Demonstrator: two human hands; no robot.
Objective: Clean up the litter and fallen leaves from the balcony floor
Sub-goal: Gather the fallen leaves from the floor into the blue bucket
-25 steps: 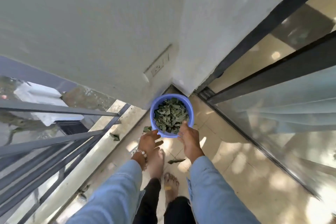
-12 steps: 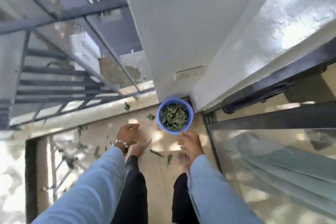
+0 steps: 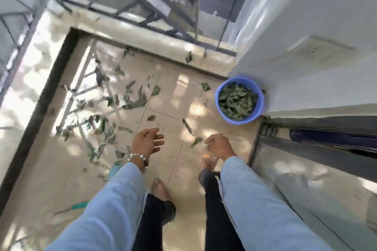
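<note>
Beside the wall corner stands one blue bucket (image 3: 258,96) of leaves; both hands' fingers (image 3: 158,142) hang loose, holding nothing.

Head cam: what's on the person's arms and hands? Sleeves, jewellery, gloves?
Both arms wear long, loose light-blue sleeves reaching the wrists. The left hand is bare, with a beaded bracelet of pale silvery beads and a few dark ones at the wrist. The right hand is bare, no gloves, with no jewellery visible.
</note>
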